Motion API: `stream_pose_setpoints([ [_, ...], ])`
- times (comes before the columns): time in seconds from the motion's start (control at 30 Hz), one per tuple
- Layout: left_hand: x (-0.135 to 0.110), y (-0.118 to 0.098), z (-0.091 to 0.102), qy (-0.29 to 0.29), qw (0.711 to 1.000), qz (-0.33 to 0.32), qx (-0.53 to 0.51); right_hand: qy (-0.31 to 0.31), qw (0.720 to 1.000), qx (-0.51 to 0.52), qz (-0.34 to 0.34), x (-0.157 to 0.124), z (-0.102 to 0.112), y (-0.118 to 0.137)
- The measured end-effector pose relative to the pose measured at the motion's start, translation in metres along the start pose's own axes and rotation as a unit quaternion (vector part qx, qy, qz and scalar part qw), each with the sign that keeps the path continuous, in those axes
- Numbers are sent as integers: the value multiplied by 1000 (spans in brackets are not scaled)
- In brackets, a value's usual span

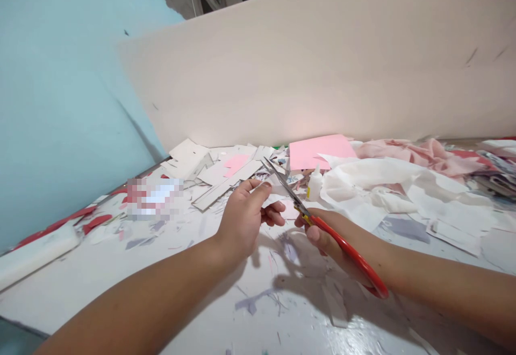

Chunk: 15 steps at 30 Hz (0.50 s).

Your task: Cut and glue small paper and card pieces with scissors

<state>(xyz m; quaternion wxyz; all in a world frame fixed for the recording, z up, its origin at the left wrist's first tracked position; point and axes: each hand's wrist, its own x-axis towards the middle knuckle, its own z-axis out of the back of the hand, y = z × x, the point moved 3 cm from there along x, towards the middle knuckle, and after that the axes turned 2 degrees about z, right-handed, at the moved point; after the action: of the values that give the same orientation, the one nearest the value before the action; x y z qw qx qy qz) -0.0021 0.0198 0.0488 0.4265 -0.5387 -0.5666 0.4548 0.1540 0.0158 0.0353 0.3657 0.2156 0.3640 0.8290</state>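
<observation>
Over the middle of the white table, my left hand (248, 207) pinches a small piece of white paper (277, 184) between thumb and forefinger. My right hand (328, 239) is closed around scissors (346, 245) with red handles. Their blades are slightly apart and point up and away, beside the paper; I cannot tell whether they touch it. Just beyond my right hand stands a small white glue bottle (315, 184) with a yellow label. A pale pink scrap (290, 210) lies under the blades.
A pink sheet (320, 151) leans by the cream partition (302, 75). Crumpled white sheets (363, 183) and pink cloth-like material (419, 156) lie to the right. Grey-white card strips (226, 185) and red scraps (97, 222) are on the left, near a white roll (40, 255) and the blue wall (72, 102).
</observation>
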Motion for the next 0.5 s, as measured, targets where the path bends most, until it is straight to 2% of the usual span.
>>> stream_pose_setpoints([
  [0.5, -6, -3, -4, 23, 1000, 12, 7, -13, 999, -10, -27, 0, 0, 1],
])
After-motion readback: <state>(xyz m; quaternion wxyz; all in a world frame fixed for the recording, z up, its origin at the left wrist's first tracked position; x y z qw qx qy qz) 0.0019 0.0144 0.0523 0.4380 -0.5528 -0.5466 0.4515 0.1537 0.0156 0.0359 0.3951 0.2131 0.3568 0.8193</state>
